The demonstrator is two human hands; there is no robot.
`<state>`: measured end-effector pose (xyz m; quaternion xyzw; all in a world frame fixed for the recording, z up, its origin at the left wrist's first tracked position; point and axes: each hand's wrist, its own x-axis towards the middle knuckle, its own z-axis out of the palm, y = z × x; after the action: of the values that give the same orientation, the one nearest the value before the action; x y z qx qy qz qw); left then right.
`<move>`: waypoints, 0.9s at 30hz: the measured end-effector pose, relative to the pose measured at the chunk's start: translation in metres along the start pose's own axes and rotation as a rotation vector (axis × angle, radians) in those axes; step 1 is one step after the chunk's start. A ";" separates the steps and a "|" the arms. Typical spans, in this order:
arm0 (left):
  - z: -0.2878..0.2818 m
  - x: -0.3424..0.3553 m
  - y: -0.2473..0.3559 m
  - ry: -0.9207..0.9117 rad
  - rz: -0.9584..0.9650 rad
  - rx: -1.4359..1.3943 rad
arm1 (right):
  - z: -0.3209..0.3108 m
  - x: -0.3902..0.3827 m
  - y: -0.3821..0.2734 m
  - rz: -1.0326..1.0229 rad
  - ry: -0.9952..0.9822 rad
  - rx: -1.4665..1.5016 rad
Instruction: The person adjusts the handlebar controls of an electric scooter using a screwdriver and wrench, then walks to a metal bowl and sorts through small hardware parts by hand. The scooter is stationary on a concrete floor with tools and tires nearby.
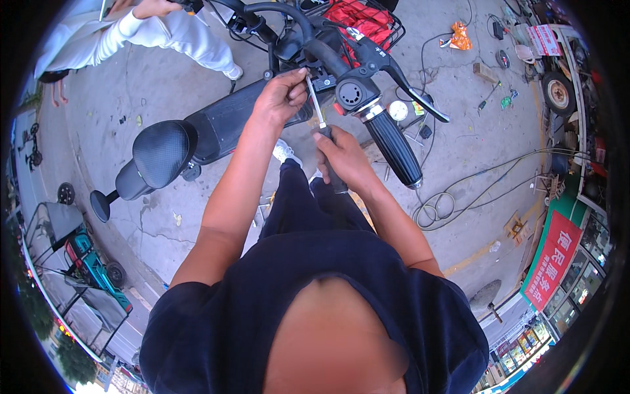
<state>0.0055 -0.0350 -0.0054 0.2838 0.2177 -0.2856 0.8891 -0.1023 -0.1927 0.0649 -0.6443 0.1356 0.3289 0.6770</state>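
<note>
Black ribbing covers the handlebar grip (394,148) of the scooter (226,119), right of centre. Watching remotely, I see the right hand (346,156) with its fingers wrapped round the screwdriver (315,102), whose shaft slants toward the upper centre. The left hand (281,97) has its fingers pinched narrow beside the tip; whether they hold a small part, I cannot tell. I judge that pressing off-line could skid the tip into those fingers, and a loose pinch could drop anything small. The grip and the brake lever (407,88) bound the right hand's rightward room; I reckon backing off suits best toward the lower centre, short of the dark shirt (216,328).
</note>
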 end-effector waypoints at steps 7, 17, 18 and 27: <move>-0.003 0.002 -0.004 0.007 0.003 -0.010 | 0.004 -0.004 -0.003 0.072 -0.024 0.175; 0.001 0.000 -0.008 -0.022 0.000 -0.065 | -0.003 0.004 0.017 0.044 -0.147 0.467; 0.002 -0.001 -0.008 0.000 0.000 -0.069 | -0.006 0.005 0.017 0.059 -0.180 0.504; -0.001 -0.002 -0.008 -0.027 0.051 -0.059 | -0.031 0.008 0.003 0.138 -0.367 0.678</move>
<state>-0.0010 -0.0387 -0.0082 0.2590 0.2065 -0.2601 0.9070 -0.0908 -0.2205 0.0540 -0.3038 0.1564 0.4197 0.8409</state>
